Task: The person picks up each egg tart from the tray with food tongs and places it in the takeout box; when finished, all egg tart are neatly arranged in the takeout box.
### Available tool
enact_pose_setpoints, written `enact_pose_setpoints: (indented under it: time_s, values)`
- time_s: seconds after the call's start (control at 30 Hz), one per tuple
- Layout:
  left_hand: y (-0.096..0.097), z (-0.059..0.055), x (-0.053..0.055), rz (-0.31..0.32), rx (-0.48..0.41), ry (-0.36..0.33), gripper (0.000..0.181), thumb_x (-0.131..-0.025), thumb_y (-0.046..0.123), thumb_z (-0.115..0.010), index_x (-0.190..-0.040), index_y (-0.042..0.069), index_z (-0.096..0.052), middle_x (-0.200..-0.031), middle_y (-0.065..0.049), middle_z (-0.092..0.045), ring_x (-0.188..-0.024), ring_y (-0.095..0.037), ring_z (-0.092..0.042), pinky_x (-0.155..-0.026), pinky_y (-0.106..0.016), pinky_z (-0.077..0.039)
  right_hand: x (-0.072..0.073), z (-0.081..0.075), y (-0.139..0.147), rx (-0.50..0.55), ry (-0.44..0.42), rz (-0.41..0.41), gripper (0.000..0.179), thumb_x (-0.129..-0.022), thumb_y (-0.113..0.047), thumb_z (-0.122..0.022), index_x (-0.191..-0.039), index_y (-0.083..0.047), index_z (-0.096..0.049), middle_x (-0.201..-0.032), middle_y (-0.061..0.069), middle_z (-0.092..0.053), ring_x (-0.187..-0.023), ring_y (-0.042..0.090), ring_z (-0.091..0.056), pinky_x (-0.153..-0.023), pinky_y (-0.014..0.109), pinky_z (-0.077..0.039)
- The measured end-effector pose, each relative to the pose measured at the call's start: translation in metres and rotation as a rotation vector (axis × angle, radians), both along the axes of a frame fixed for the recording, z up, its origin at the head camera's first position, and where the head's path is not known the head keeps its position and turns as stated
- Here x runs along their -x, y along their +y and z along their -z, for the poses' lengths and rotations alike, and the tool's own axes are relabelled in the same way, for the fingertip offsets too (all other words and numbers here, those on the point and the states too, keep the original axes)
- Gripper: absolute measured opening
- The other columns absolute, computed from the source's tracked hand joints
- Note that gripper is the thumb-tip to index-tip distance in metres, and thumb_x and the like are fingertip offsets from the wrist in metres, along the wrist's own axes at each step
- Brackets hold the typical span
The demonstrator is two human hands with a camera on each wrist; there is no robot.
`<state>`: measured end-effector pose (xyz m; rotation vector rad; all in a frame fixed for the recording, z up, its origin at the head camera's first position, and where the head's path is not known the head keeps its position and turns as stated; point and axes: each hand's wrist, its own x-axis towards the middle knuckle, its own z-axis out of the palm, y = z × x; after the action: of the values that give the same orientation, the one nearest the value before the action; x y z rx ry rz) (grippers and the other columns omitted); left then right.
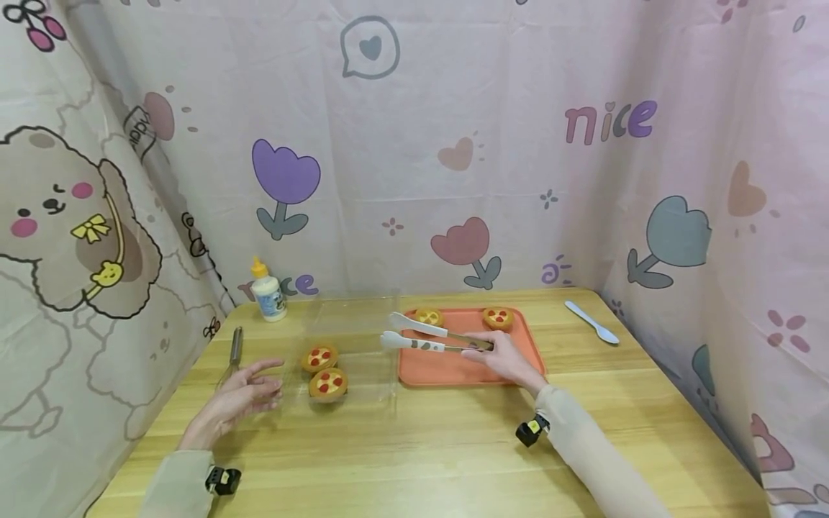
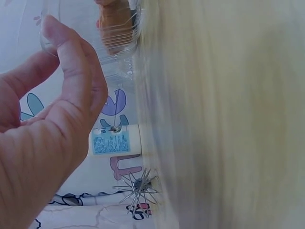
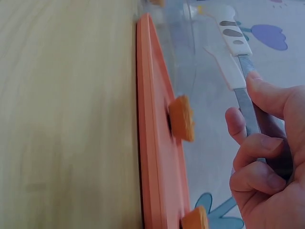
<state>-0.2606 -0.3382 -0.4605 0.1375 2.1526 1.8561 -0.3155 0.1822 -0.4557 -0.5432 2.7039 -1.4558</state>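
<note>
My right hand (image 1: 501, 356) grips a pair of metal tongs (image 3: 245, 95) with white tips, raised over the tray's left part. The tips are apart, with nothing visible between them. Beneath is an orange tray (image 1: 466, 370) bearing two mini pizza tarts, one yellow-topped (image 1: 429, 317) at the back left and one red-dotted (image 1: 498, 317) at the back right. A clear plastic box (image 1: 372, 385) with a raised lid holds two more red-dotted tarts (image 1: 327, 384). Beside the box's left side, my left hand (image 1: 241, 397) has loosely bent fingers; whether they touch the plastic is unclear.
A whisk (image 1: 236, 349) lies at the table's left, partly behind my left hand. At the back left stands a white bottle (image 1: 268, 296) with a yellow cap. A pale blue spoon (image 1: 592, 322) lies at the back right. Printed curtains (image 1: 414, 129) hang behind the table.
</note>
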Motion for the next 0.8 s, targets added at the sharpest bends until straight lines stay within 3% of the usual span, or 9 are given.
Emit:
enact_pose_setpoints:
  time_s: [0.2,0.37,0.5,0.7,0.8]
  values:
    - [0.0,0.003,-0.001,-0.007,0.002,0.001,0.068,-0.099,0.014,-0.059,-0.152,-0.002,-0.02,-0.107,-0.011,-0.061,-0.092,-0.018,-0.065,-0.083,-0.035,-0.06,0.0,0.002,0.018,-0.036,0.042,0.031,0.049,-0.086,-0.036,-0.076,-0.127,-0.01,-0.067,-0.114,0.013,-0.071,-0.072,0.013,-0.056,-0.066,0.025,-0.043]
    - [0.0,0.001,0.001,-0.003,0.007,0.013,0.069,-0.099,0.015,-0.059,-0.152,-0.002,-0.019,-0.107,-0.011,-0.061,-0.092,-0.018,-0.066,-0.083,-0.035,-0.06,-0.002,0.003,0.038,-0.071,0.035,0.072,0.048,-0.084,-0.038,-0.076,-0.125,-0.014,-0.068,-0.095,0.004,-0.07,-0.064,0.012,-0.048,-0.057,0.025,-0.04]
    - [0.001,0.0,0.002,-0.004,0.017,0.015,0.068,-0.099,0.016,-0.059,-0.152,-0.002,-0.02,-0.106,-0.01,-0.062,-0.091,-0.018,-0.066,-0.082,-0.035,-0.06,-0.002,0.002,0.053,-0.093,0.021,0.088,0.053,-0.085,-0.04,-0.076,-0.13,-0.014,-0.065,-0.085,0.009,-0.062,-0.053,0.01,-0.038,-0.052,0.026,-0.037]
    - [0.002,0.0,0.0,-0.005,0.026,0.014,0.069,-0.1,0.018,-0.058,-0.152,-0.002,-0.019,-0.105,-0.01,-0.062,-0.091,-0.018,-0.066,-0.081,-0.035,-0.06,-0.003,0.0,0.067,-0.085,0.012,0.121,0.056,-0.085,-0.04,-0.075,-0.133,-0.013,-0.062,-0.115,0.017,-0.066,-0.051,0.01,-0.033,-0.055,0.028,-0.04]
    - [0.003,0.0,0.0,-0.002,0.028,0.009,0.07,-0.1,0.018,-0.058,-0.153,-0.002,-0.017,-0.104,-0.01,-0.062,-0.09,-0.019,-0.066,-0.08,-0.035,-0.06,-0.003,0.001,0.073,-0.097,0.02,0.113,0.059,-0.085,-0.04,-0.075,-0.134,-0.009,-0.061,-0.124,0.018,-0.064,-0.058,0.009,-0.04,-0.059,0.027,-0.042]
